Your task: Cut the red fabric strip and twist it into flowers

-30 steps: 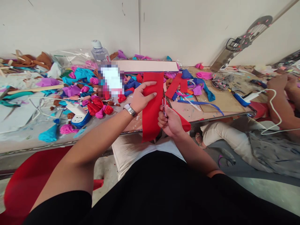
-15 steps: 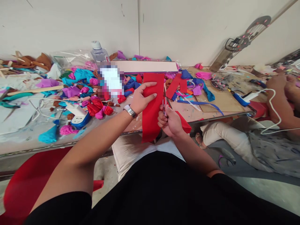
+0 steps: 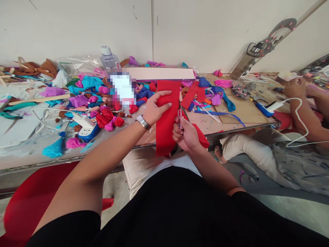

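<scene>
A long strip of red fabric (image 3: 168, 135) lies over the table edge in front of me and hangs down toward my lap. My left hand (image 3: 157, 106) rests on it with thumb and fingers apart, pressing it flat from the left. In my right hand (image 3: 186, 133) is a pair of scissors (image 3: 180, 115), its blades pointing away from me along the strip's right edge. More red fabric (image 3: 200, 135) hangs just right of that hand. Beyond the scissors lie smaller red pieces (image 3: 191, 95).
Bundles of coloured fabric (image 3: 82, 101) crowd the table's left half, around a phone (image 3: 122, 88) and a bottle (image 3: 110, 60). A blue-and-white power socket (image 3: 87, 132) sits near the front edge. At right, another person's hands (image 3: 295, 91) work beside a white cable (image 3: 299, 113).
My right fingers and the scissors have shifted slightly, the handles seeming closer together. My left hand and the red strip stay put. The other person's hands have moved a little left.
</scene>
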Demonstrator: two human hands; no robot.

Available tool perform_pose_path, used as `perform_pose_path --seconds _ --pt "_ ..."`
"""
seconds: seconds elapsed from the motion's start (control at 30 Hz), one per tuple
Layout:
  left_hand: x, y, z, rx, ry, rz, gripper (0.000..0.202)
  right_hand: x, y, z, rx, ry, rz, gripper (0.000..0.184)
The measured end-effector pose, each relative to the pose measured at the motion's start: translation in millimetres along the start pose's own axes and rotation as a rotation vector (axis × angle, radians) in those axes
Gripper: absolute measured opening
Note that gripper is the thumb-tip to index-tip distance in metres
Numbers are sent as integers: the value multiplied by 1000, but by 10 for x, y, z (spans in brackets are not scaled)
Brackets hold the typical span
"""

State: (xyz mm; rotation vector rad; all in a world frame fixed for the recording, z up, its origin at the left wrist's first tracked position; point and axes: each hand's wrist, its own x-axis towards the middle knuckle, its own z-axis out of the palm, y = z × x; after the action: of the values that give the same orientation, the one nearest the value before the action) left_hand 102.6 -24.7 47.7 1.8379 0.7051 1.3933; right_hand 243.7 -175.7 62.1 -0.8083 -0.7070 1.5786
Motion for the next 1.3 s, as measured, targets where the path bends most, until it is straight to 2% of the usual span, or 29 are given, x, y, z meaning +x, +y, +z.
perform_pose_path --seconds 0.8,1.3 --pt "10 -5 -19 -9 17 -9 53 -35 0 20 5 -3 12 33" --pt "-10 2 2 11 -32 -3 54 -2 -33 31 -1 23 5 30"
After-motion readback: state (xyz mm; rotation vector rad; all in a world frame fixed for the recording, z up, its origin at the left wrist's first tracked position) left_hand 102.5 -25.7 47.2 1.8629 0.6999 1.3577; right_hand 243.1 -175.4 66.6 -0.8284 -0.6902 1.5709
